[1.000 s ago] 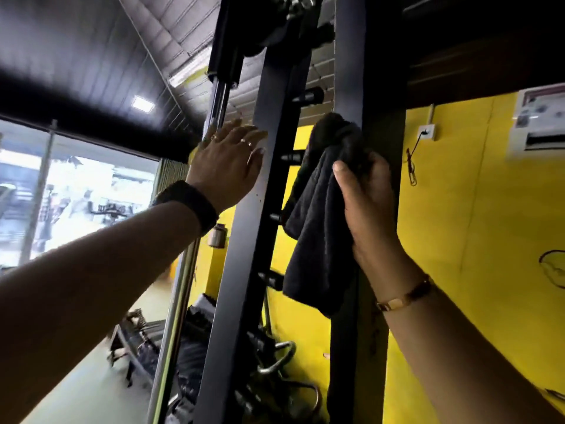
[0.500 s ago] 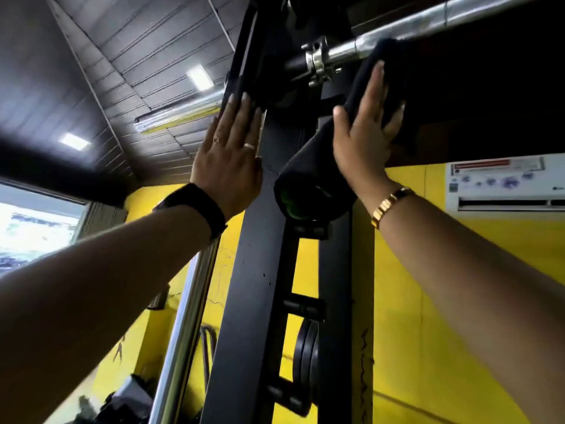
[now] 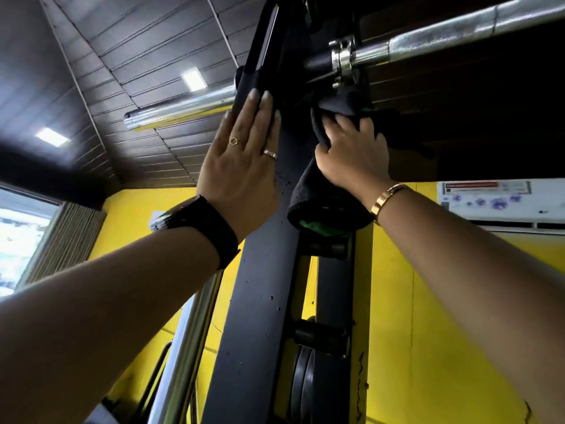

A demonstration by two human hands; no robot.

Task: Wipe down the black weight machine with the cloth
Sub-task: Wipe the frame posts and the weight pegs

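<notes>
Left hand (image 3: 241,169) is pressing flat against the black metal upright (image 3: 260,301); right hand (image 3: 351,157) is seemingly clutching the dark cloth (image 3: 321,200).

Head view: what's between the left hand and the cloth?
Only a narrow strip of the machine's black upright separates left hand and cloth, in head view.

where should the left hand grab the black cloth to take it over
Probably best to grip the cloth at its rolled lower end, coming from below: that end hangs free beneath the right hand, which bunches the upper part against the black weight machine.
</notes>
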